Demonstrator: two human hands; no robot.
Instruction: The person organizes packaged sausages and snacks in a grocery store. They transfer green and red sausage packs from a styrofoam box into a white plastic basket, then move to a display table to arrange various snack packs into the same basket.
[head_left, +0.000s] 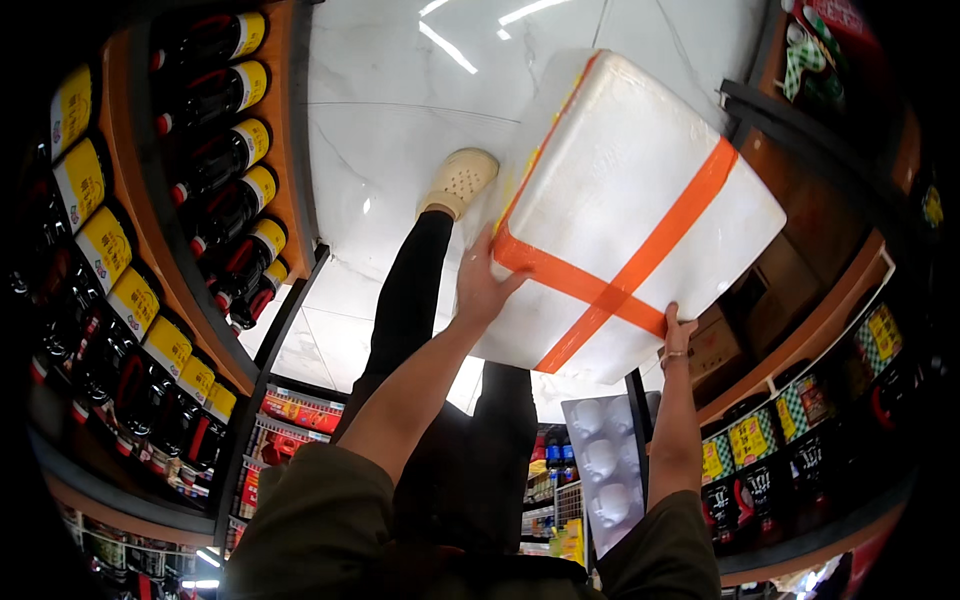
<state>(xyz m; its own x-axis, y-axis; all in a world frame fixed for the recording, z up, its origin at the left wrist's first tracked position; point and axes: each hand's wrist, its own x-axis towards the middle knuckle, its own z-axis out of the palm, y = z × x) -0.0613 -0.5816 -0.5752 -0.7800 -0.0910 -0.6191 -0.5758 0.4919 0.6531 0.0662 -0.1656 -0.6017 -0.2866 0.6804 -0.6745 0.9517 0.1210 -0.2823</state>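
Between my two hands is a white foam box (645, 172), held tilted above the tiled floor. Orange tape (616, 298) crosses its top, and a yellow and orange strip runs along its left edge. My left hand (484, 281) grips the near left corner, with the thumb lying over the tape. At the near right side, my right hand (677, 330) holds the edge with its fingertips close to the tape's end. The underside of the box and some fingers are hidden.
Wooden shelving with dark bottles (225, 157) bearing yellow labels lines the left. More shelved bottles (750, 442) and cardboard boxes (712, 341) stand at right. A translucent molded plastic sheet (600, 457) is by my right forearm. My beige clog (463, 176) rests on white floor tiles (390, 90).
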